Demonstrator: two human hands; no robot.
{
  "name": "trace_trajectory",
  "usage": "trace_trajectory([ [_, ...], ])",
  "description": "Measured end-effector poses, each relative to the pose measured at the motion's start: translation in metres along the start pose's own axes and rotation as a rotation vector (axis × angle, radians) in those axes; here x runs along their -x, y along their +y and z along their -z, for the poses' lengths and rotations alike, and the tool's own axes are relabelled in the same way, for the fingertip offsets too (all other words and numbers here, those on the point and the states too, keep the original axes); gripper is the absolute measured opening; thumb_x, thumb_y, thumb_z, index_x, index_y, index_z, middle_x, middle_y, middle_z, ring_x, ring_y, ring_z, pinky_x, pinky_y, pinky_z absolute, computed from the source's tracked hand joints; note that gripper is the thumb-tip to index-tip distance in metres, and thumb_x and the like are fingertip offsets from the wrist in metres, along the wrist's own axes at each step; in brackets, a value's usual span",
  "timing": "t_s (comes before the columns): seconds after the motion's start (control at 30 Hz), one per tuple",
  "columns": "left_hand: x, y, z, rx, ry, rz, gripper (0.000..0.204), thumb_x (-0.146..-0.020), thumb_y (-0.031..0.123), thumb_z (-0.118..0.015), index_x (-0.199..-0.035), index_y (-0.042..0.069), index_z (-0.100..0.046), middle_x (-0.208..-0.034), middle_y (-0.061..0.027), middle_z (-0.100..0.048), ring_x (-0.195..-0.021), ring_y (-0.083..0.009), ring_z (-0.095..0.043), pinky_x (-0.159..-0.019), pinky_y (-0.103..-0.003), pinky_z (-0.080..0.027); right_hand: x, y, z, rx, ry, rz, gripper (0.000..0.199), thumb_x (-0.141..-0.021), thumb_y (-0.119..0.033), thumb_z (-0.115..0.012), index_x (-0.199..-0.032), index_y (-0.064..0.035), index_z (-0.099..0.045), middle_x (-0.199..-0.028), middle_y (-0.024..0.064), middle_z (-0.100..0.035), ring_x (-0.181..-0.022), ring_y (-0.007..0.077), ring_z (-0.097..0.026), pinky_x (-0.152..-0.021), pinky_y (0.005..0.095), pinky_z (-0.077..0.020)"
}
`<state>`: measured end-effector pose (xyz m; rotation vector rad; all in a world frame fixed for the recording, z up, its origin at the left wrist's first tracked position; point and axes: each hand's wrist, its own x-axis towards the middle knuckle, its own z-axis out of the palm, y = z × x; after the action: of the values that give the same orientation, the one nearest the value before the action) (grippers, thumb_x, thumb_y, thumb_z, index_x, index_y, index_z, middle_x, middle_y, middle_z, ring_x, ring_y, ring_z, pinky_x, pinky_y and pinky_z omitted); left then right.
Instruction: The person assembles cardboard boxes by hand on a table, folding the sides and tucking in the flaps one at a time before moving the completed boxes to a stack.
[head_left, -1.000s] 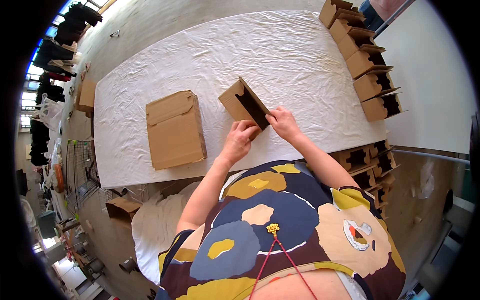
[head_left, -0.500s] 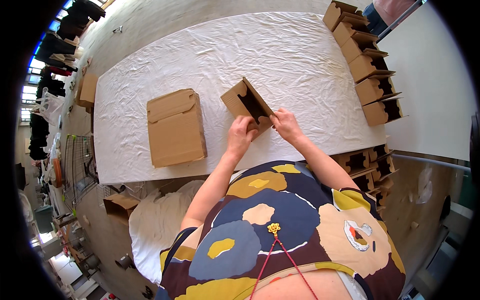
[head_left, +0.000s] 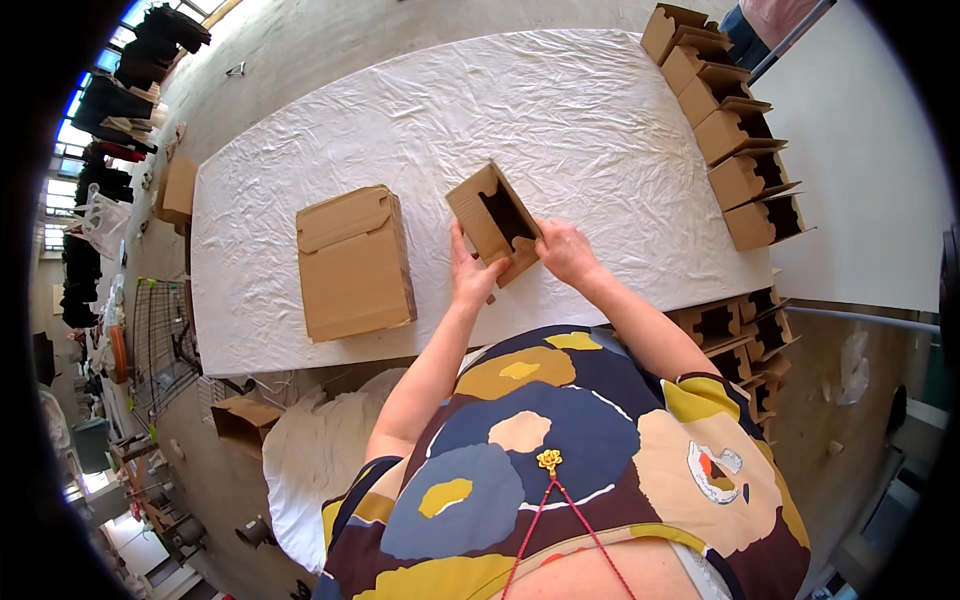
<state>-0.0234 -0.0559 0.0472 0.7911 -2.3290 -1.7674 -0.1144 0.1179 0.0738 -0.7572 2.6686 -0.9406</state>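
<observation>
Between my hands is a small brown cardboard box [head_left: 472,222], part-folded, tilted, its dark opening facing up. My left hand [head_left: 472,272] grips the box's left side, thumb on the near edge and fingers along the wall. With my right hand [head_left: 566,250] I grip the right edge near the opening; those fingertips are partly hidden. To the left lies a stack of flat folded cardboard boxes [head_left: 355,270] on the white cloth.
The white cloth [head_left: 520,110] covers a large table. A row of opened boxes [head_left: 745,185] lines its right edge, and more boxes [head_left: 715,325] are stacked low at the near right. At the far right corner another person [head_left: 750,35] partly shows. A wire rack [head_left: 160,335] stands left.
My left hand has moved from the box's near opening flaps to its left side. The box has turned slightly upright, with its upper flap folded in less widely spread.
</observation>
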Motion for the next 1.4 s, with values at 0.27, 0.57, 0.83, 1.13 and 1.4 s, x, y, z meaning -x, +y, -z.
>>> trace_trajectory([
  [0.27,-0.018,0.021,0.025,-0.273,-0.179,-0.247,0.089,-0.074,-0.004,-0.073,-0.152,0.014,-0.035,-0.143,-0.0090,-0.055,-0.116,-0.0301,-0.060,-0.100,-0.039,-0.048,0.049,-0.053,0.005,-0.235,-0.128,-0.139,0.076,-0.079,-0.032,-0.078,-0.136,0.0066,-0.046,-0.092,0.0243,-0.071,-0.085,0.0388,-0.070,-0.077,0.0450,-0.0556],
  [0.57,-0.017,-0.003,0.009,0.004,-0.065,-0.182,0.063,-0.083,0.007,-0.077,-0.138,0.008,-0.047,-0.124,-0.0118,-0.059,-0.113,-0.0243,-0.059,-0.090,-0.036,-0.051,0.017,0.035,0.025,-0.679,-0.117,-0.419,0.041,-0.087,-0.024,-0.073,-0.116,0.0033,-0.066,-0.098,0.0125,-0.073,-0.078,0.0158,-0.070,-0.059,0.0286,-0.0573],
  [0.83,-0.005,-0.038,-0.006,-0.075,0.048,-0.088,0.061,-0.101,0.036,-0.057,-0.151,0.011,-0.033,-0.137,-0.0131,-0.052,-0.115,-0.0251,-0.057,-0.090,-0.035,-0.051,-0.021,0.064,0.035,-0.576,0.178,-0.204,0.056,-0.088,-0.006,-0.066,-0.142,-0.0063,-0.048,-0.141,0.0142,-0.050,-0.090,0.0179,-0.068,-0.065,0.0307,-0.0595],
  [1.13,-0.013,-0.028,0.011,-0.098,0.080,-0.135,0.041,-0.100,0.028,-0.058,-0.137,0.010,-0.055,-0.124,-0.0107,-0.062,-0.109,-0.0242,-0.060,-0.094,-0.036,-0.048,-0.023,0.064,0.020,-0.483,0.170,0.015,0.039,-0.085,-0.004,-0.072,-0.122,-0.0042,-0.060,-0.117,0.0139,-0.059,-0.091,0.0231,-0.067,-0.078,0.0325,-0.0570],
  [1.4,-0.029,-0.022,0.039,-0.319,0.141,-0.348,0.042,-0.082,0.015,-0.076,-0.123,0.012,-0.065,-0.118,-0.0062,-0.058,-0.111,-0.0266,-0.054,-0.092,-0.038,-0.047,0.030,0.050,-0.003,-0.421,0.146,0.024,0.015,-0.084,-0.003,-0.073,-0.097,0.0000,-0.066,-0.107,0.0133,-0.059,-0.087,0.0246,-0.065,-0.073,0.0329,-0.0570],
])
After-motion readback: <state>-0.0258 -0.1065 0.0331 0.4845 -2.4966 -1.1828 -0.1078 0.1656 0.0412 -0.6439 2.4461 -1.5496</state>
